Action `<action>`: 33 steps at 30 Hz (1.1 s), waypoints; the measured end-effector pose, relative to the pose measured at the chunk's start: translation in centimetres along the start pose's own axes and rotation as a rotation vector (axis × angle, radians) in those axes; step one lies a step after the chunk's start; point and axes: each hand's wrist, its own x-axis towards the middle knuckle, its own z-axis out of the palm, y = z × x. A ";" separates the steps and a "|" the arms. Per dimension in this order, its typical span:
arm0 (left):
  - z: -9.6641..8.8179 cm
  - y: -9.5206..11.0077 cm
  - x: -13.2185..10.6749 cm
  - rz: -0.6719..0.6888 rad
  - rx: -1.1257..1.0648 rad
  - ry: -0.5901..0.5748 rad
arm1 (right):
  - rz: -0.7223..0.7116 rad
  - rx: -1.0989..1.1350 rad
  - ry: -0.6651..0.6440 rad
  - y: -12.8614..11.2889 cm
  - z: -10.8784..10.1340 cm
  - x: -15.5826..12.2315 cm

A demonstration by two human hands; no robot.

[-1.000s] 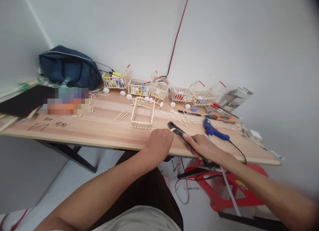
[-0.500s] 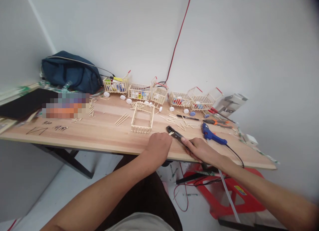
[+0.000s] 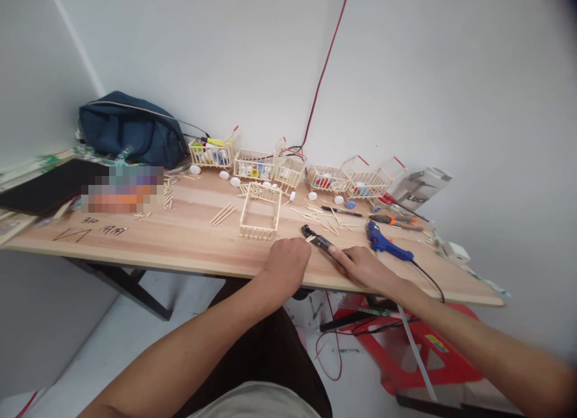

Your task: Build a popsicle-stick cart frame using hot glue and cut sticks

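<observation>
My right hand [image 3: 364, 266] is closed around the handles of a dark metal pair of pliers [image 3: 319, 240], whose jaws point up and left. Between those jaws lies a short pale wooden stick [image 3: 310, 238]. My left hand [image 3: 288, 262] is closed in a fist right beside the jaws, gripping the near end of that stick; its fingertips are mostly hidden. Just beyond my left hand stands an open basket frame of thin sticks [image 3: 260, 211]. Loose sticks [image 3: 222, 214] lie to its left, and more are scattered on its right.
Several small stick-built carts [image 3: 324, 178] with wheels line the wall. A blue glue gun [image 3: 387, 242], orange-handled pliers [image 3: 399, 221] and a black pen [image 3: 341, 211] rest at the right of the table [image 3: 193, 244]. A blue bag [image 3: 130, 130] sits at the back left. A red stool [image 3: 406, 358] stands below.
The whole view has shifted slightly, so the table's contents appear a little further right. Both hands keep their hold, with the pliers still at the stick.
</observation>
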 end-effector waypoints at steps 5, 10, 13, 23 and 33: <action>1.5 -0.8 0.1 -0.113 -0.032 0.050 | 0.132 0.197 -0.061 0.0 0.3 0.3; 2.0 -1.6 0.0 -0.153 -0.079 0.075 | 0.105 0.370 -0.136 1.1 0.2 0.2; 1.8 -2.1 -0.3 -0.176 -0.111 0.086 | 0.135 0.509 -0.209 1.8 -0.2 0.1; 1.6 -3.7 -2.0 -0.176 -1.559 -0.068 | -0.016 0.542 -0.199 0.2 -0.4 -2.5; 1.5 -3.0 -2.9 -0.112 -1.886 -0.236 | -0.026 0.422 -0.149 -1.5 -1.0 -4.3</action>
